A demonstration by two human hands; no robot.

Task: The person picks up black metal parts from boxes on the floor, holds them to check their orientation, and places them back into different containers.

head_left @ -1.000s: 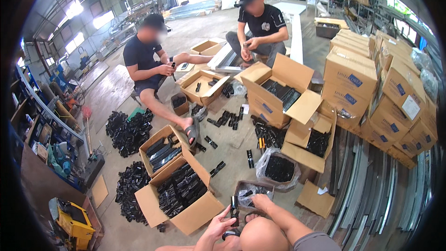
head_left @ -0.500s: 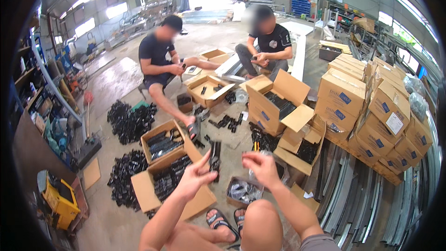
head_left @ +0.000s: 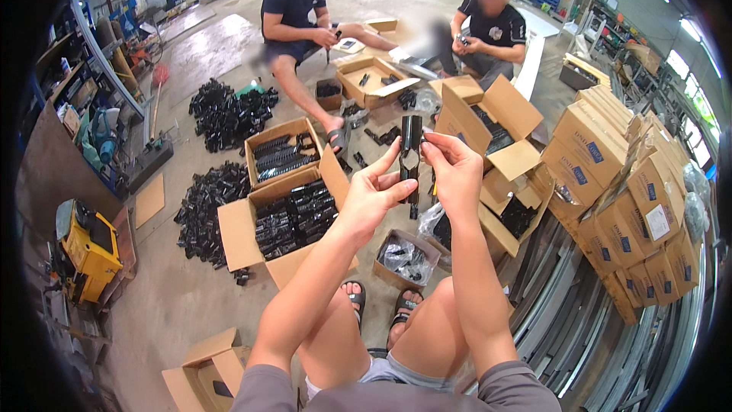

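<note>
Upright in front of me is a long black bracket-like part (head_left: 411,137), with a rounded upper end and a notch in its middle. My left hand (head_left: 372,197) grips its lower half between thumb and fingers. At the part's upper right edge, my right hand (head_left: 456,172) is closed in a pinch; whatever lies between its fingertips is too small to make out. Below the hands stands a small carton (head_left: 390,275) with clear plastic bags and small pieces in it. To the left, an open cardboard box (head_left: 238,233) is filled with similar black parts.
Heaps of black parts (head_left: 213,210) lie on the floor at left. Two people sit opposite, each handling a small piece; a part-filled box (head_left: 366,95) stands between them. Stacked cartons (head_left: 579,145) and long metal profiles (head_left: 564,313) occupy the right. A yellow machine (head_left: 88,252) stands at left.
My right hand has come up and left to the black part, which my left hand has raised and moved right. The view has tilted downward, showing more of my legs.
</note>
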